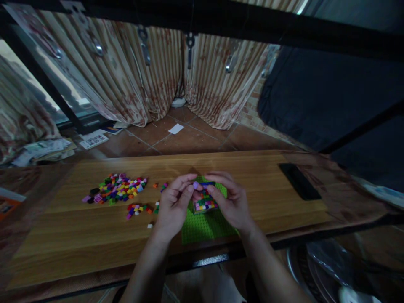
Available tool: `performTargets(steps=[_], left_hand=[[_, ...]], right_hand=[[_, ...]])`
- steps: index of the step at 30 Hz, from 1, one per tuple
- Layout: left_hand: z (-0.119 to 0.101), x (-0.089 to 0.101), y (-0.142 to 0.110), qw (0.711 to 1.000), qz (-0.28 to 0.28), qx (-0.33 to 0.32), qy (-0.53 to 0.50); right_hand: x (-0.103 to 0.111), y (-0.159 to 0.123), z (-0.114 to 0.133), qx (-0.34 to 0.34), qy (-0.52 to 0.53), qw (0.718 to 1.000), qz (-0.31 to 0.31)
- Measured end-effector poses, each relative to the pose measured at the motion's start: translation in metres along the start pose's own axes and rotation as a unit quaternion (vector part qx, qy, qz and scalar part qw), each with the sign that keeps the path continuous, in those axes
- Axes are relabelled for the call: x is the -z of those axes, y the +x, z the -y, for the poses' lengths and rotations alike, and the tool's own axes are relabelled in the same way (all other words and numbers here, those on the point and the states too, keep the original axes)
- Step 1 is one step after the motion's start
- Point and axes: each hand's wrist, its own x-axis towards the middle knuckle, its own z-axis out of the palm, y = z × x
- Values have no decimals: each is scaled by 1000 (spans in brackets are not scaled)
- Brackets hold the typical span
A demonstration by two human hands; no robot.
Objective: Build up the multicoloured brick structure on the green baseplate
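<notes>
Setting: likely a home — patterned curtains hang over a tiled floor. Papers lie by the window.

Over on the right of the wooden table lies a black phone; beyond, striped curtains hang down to a tiled floor, where a white paper lies flat, and papers sit piled at the far left.

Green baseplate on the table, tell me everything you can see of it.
The green baseplate looks like thin, studded plastic, lying flat near the front edge of the wooden table. Rows of multicoloured bricks cover part of it. The left hand and right hand partly hide it; whether they touch it is unclear.
</notes>
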Motion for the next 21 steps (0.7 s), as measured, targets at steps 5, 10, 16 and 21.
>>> performTargets(steps=[5, 10, 16, 21], left_hand=[[2, -3, 0, 999, 45, 0, 3], [2, -10, -2, 998, 56, 10, -4], [-3, -10, 0, 999, -31, 14, 12], [1, 5, 7, 982, -191, 9, 13]], right_hand=[[-4, 0, 5, 12, 3, 999, 36], [-9, -2, 6, -13, 63, 998, 13], [3, 3, 2, -69, 121, 987, -78], [22, 7, -13, -137, 117, 973, -145]])
